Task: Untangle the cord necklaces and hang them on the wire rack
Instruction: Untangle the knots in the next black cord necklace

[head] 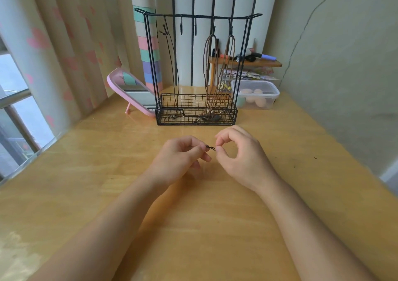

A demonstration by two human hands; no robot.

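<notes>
On the wire rack point(196, 117) one cord necklace point(172, 65) hangs far left and two more point(210, 65) right, the middle hooks point(195, 27) bare. Near us, left hand point(183, 155) and right hand point(243, 158) each close a fingertip grip on a dark cord point(210, 147) above the tabletop point(86, 173); probably the last one. Pink mirror point(129, 86) and plastic box point(256, 95) flank the rack, blocking nothing.

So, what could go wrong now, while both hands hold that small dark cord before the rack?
The left hand and right hand pinch only a short bit of the dark cord; it may slip onto the table.
Pulling the hands apart could tighten a knot, if one is there; the hands hide that.
The free hooks on the wire rack lie between hung necklaces; reaching in may snag them.
</notes>
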